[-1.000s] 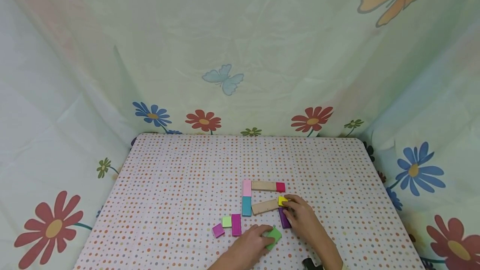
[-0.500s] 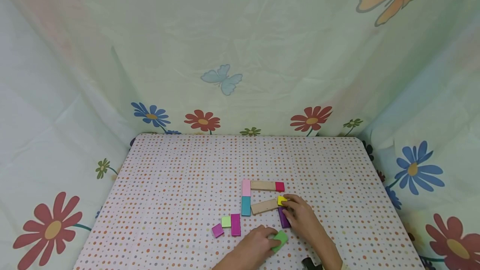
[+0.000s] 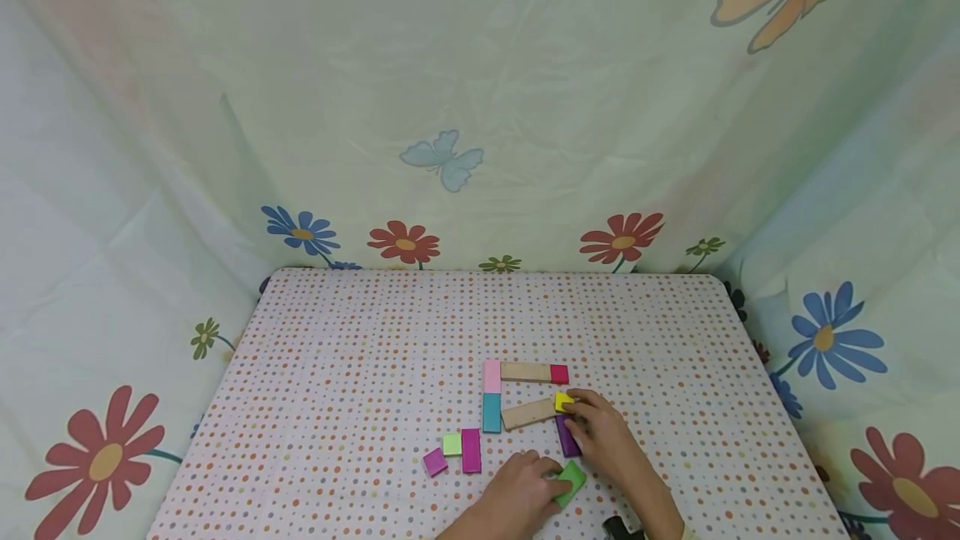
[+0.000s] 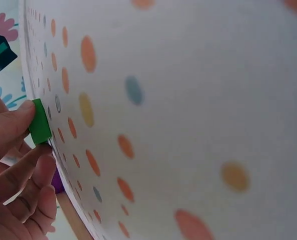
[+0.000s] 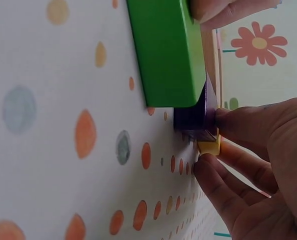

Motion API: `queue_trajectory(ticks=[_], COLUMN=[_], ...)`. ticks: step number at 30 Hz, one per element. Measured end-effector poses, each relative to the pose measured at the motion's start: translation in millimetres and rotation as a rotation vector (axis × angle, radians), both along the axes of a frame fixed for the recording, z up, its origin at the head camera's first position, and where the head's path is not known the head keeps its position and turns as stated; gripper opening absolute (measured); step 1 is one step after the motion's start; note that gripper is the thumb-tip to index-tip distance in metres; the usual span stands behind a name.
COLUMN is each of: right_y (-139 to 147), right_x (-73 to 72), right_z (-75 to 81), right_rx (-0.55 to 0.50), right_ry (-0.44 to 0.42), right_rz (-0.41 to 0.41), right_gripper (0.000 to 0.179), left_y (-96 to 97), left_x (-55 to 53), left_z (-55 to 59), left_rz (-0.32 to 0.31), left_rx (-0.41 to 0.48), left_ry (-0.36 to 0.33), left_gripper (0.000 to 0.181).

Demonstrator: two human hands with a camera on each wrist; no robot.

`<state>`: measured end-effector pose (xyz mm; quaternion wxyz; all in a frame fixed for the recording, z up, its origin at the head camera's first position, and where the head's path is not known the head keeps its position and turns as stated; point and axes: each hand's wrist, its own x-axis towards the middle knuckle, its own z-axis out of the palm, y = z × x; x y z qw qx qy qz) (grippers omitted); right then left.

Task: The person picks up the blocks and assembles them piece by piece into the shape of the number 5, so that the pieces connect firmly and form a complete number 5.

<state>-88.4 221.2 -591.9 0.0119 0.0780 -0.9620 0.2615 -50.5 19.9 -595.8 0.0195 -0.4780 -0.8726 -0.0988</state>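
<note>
Green block [image 3: 573,482] between the hands [image 3: 523,492] [image 3: 609,444]

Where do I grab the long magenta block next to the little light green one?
Probably pinch its two short ends, coming down from above: the long magenta block lies flat and both ends look free, while the light green block crowds its left long side.

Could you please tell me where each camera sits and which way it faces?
Head: worn on the head, facing forward and down at the dotted table and curtain; left grip, right grip and both forearms show.
Left wrist: on that wrist, looking across the table past the green block; left grip's fingers show.
Right wrist: on that wrist, looking across the table toward the purple block; right grip and left fingertips show.
Both wrist views share the green block.
</note>
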Motion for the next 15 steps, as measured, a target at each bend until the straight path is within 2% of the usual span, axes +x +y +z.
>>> queue_trajectory(ticks=[6, 15], right_y=[0.5, 0.1], right_x=[-0.5, -0.8], right_z=[0.0, -1.2], right_rx=[0.001, 0.005], right_ry=[-0.027, 0.0], right_rz=[-0.009, -0.001], right_gripper=[0.021, 0.02], left_y=[2.5, 6.0], left_x=[1.4, 3.3], left_z=[0.7, -0.3], left_rz=[0.018, 0.051], left_rx=[-0.017, -0.036], left_ry=[0.0, 0.048], left_gripper=[0.031, 0.03])
